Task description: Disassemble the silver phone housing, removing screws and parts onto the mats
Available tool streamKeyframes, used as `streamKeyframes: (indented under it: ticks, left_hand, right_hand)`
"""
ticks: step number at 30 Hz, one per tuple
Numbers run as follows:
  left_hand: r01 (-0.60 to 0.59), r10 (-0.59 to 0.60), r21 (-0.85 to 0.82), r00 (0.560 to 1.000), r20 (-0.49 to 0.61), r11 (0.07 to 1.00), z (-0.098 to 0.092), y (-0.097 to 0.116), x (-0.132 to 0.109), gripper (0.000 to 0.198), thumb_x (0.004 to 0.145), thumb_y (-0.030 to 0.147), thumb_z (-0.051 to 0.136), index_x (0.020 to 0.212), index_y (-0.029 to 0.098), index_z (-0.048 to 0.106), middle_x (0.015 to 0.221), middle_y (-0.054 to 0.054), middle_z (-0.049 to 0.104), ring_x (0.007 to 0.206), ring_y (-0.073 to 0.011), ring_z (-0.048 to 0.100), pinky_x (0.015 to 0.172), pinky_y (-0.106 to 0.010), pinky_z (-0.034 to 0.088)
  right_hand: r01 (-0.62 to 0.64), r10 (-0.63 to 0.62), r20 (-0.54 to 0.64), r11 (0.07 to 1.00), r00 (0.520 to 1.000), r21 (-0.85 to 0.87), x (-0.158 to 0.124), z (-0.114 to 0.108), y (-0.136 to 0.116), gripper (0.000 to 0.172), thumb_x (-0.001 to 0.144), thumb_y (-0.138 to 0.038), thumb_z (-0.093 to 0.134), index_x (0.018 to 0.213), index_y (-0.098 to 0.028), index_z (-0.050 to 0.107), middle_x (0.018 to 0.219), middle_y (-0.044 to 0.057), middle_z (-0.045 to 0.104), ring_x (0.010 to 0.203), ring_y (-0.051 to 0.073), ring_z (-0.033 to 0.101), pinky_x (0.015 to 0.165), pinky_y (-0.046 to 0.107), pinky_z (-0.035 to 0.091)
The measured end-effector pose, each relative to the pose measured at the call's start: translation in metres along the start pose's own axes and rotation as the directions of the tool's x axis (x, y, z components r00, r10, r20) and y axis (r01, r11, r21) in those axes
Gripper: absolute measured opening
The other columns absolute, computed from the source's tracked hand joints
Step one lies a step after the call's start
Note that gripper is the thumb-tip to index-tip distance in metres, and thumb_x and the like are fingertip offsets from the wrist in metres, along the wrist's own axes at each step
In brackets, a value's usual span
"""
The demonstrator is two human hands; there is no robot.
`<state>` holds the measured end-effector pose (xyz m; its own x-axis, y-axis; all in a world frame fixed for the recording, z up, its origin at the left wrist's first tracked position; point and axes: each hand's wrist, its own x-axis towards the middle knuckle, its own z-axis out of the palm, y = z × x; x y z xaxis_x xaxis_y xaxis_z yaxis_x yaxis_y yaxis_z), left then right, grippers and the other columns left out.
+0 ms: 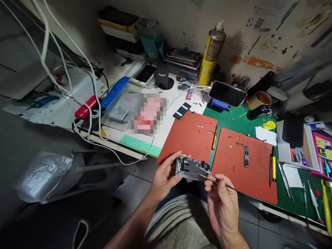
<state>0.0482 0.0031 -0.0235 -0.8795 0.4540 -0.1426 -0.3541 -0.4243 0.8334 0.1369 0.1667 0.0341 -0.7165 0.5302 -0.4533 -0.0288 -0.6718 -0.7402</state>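
Observation:
My left hand (166,176) grips the left end of an opened phone housing (190,167), thumb on its near edge and fingers behind. The housing lies tilted over the near edge of the bench, its bare inside facing up. In my right hand (223,197) is a pair of thin metal tweezers (228,186), pinched between thumb and fingers. Their tips are over the right half of the housing; whether they touch it I cannot tell. Beyond lie two reddish-brown mats (186,135). A small logic board (246,157) rests on the right mat, and a gold screwdriver (214,137) lies between the mats.
A yellow spray can (212,52) stands at the back, near a propped phone (228,93). White cables (90,69) hang at the left and loop over the bench edge. Pens, more tweezers (285,180) and a white box (298,148) are at the right.

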Motion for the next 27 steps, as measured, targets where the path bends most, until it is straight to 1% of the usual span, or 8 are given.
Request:
streamKeyframes:
  ticks: [4,10,12,16,19,22,25,27]
  left_hand:
    - [0.004,-0.006,-0.100,1.000,-0.017,0.995,0.010,0.007,0.006,0.061,0.093,0.048,0.082,0.148,0.030,0.066,0.144,-0.015,0.070,0.131,-0.0386,0.070,0.112,-0.052,0.055]
    - [0.131,-0.166,-0.292,0.981,-0.099,0.947,0.047,0.001,-0.003,0.034,0.098,0.039,0.077,0.130,0.025,0.077,0.109,-0.010,0.079,0.098,-0.0223,0.076,0.092,-0.039,0.063]
    - [0.253,-0.305,-0.390,0.949,-0.077,0.885,0.067,-0.017,-0.008,0.031,0.100,0.034,0.075,0.129,0.024,0.077,0.118,-0.012,0.079,0.106,-0.0249,0.075,0.098,-0.045,0.061]
    - [0.208,-0.344,-0.472,0.912,-0.223,0.857,0.092,-0.048,-0.010,0.036,0.095,0.038,0.081,0.126,0.022,0.077,0.133,-0.011,0.076,0.126,-0.0253,0.070,0.114,-0.040,0.052]
    - [0.268,-0.338,-0.376,0.932,-0.134,0.887,0.076,-0.048,-0.010,0.046,0.099,0.049,0.073,0.134,0.020,0.073,0.125,-0.015,0.080,0.122,-0.0304,0.073,0.110,-0.048,0.055]
    - [0.316,-0.316,-0.011,0.945,-0.088,0.949,0.033,-0.036,-0.020,0.053,0.102,0.061,0.058,0.126,0.016,0.074,0.116,-0.018,0.082,0.106,-0.0351,0.079,0.091,-0.051,0.063]
    - [0.339,-0.317,0.370,0.941,-0.121,0.865,-0.013,-0.031,-0.034,0.065,0.105,0.067,0.040,0.093,0.014,0.076,0.079,-0.015,0.080,0.074,-0.0314,0.078,0.076,-0.047,0.063]
    - [0.336,-0.284,0.596,0.941,-0.182,0.730,-0.035,-0.041,-0.037,0.058,0.104,0.064,0.046,0.088,0.017,0.076,0.082,-0.013,0.079,0.080,-0.0296,0.077,0.081,-0.044,0.061]
  right_hand:
    - [-0.012,0.012,0.011,1.000,1.000,0.024,-0.002,-0.003,-0.007,0.029,0.085,-0.047,0.092,0.095,-0.022,0.083,0.089,0.008,0.083,0.072,0.016,0.079,0.070,0.025,0.066]
    - [0.037,-0.037,0.031,0.999,0.999,0.022,-0.001,-0.011,-0.001,0.025,0.090,-0.044,0.088,0.100,-0.022,0.082,0.094,0.008,0.083,0.075,0.016,0.079,0.074,0.027,0.066]
    - [0.117,-0.117,0.015,0.993,0.993,0.013,0.006,-0.012,0.013,0.024,0.091,-0.044,0.087,0.101,-0.023,0.082,0.094,0.007,0.083,0.076,0.016,0.079,0.076,0.029,0.066]
    - [0.351,-0.353,-0.008,0.933,0.936,-0.077,0.026,-0.017,0.047,0.023,0.091,-0.045,0.085,0.098,-0.024,0.082,0.095,0.005,0.084,0.080,0.020,0.081,0.078,0.034,0.066]
    - [0.436,-0.438,0.012,0.892,0.899,-0.118,0.033,-0.025,0.054,0.025,0.088,-0.048,0.087,0.096,-0.025,0.082,0.090,0.004,0.084,0.079,0.022,0.082,0.081,0.037,0.067]
    - [0.420,-0.416,0.058,0.899,0.908,-0.122,0.030,-0.039,0.041,0.024,0.093,-0.052,0.082,0.099,-0.028,0.082,0.087,0.003,0.083,0.069,0.021,0.080,0.071,0.037,0.067]
    - [0.416,-0.409,0.076,0.899,0.910,-0.140,0.024,-0.054,0.023,0.020,0.098,-0.049,0.077,0.103,-0.030,0.082,0.090,0.004,0.084,0.068,0.022,0.080,0.062,0.035,0.065]
    - [0.419,-0.412,0.074,0.897,0.908,-0.144,0.020,-0.064,0.014,0.018,0.098,-0.047,0.078,0.103,-0.030,0.083,0.092,0.005,0.084,0.070,0.022,0.081,0.062,0.034,0.065]
